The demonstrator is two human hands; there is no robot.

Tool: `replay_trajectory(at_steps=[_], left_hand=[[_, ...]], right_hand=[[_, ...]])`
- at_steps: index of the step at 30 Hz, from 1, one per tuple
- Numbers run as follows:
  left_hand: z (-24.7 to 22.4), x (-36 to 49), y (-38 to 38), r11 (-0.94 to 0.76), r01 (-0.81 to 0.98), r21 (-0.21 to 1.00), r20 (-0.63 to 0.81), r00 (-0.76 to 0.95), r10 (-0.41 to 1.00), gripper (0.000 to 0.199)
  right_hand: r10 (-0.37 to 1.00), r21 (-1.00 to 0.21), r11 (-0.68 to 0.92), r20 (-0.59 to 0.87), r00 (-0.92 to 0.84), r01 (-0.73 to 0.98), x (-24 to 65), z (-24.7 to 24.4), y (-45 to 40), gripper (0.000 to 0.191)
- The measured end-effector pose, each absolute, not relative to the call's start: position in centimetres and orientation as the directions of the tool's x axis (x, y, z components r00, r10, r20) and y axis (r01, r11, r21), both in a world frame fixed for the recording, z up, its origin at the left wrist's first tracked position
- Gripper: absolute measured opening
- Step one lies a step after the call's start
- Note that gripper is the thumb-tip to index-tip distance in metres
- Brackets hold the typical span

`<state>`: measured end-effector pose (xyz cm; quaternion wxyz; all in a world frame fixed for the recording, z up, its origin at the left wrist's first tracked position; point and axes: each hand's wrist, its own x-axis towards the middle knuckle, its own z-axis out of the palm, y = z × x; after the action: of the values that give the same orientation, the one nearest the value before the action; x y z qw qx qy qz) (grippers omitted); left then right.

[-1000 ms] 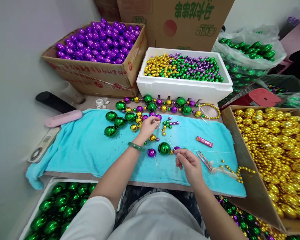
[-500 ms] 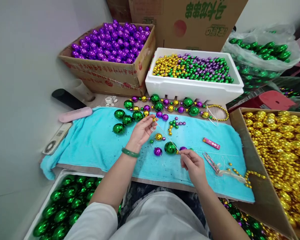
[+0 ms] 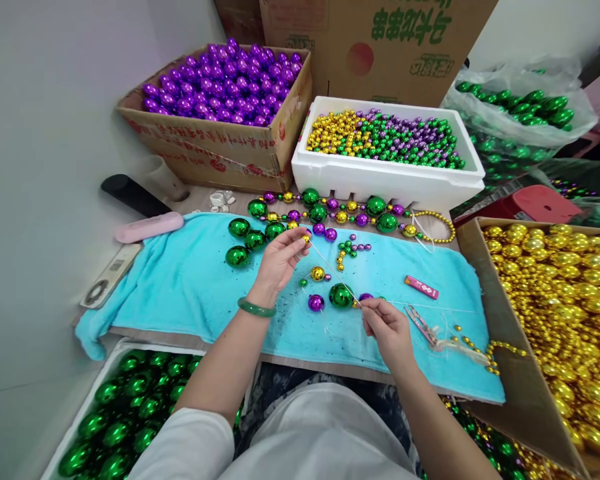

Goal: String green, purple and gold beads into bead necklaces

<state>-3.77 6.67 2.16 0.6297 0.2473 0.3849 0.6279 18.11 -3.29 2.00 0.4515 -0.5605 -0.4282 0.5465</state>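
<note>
White string [image 3: 330, 268] pinched in my right hand [image 3: 387, 330], runs up to this gold bead [image 3: 306, 239] my left hand [image 3: 279, 260] has hold of.

We see the bare left forearm [image 3: 225, 357] and bare right forearm [image 3: 433, 407] converge forward. The bare left hand [image 3: 281, 261], farther out, sets thumb and fingertips in a pinch; the bare right hand [image 3: 389, 330], held nearer, curls its fingers likewise.
</note>
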Motion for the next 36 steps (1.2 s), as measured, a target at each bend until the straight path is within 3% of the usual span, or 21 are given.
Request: replay_trajectory(at_steps=[26,33,36], left_hand=[[2.2,-5.0,6.3,0.093,-0.630,0.771,-0.163,-0.053,0.985,0.034],[2.7,-4.7,5.6,0.057,-0.398,0.916,-0.036,0.060,0.998,0.052],[2.9,-6.3,6.7,-0.054,-0.124,0.991,0.049,-0.044,0.998,0.043]], right_hand=[[0.968,-0.968,-0.252,-0.252,0.016,-0.010,17.7,2.1,-3.2,0.021],[0.968,-0.968,-0.249,-0.249,-0.019,-0.019,17.6,1.4,-3.2,0.024],[0.963,-0.960,-0.270,-0.271,0.002,-0.067,17.7,1.5,-3.0,0.027]])
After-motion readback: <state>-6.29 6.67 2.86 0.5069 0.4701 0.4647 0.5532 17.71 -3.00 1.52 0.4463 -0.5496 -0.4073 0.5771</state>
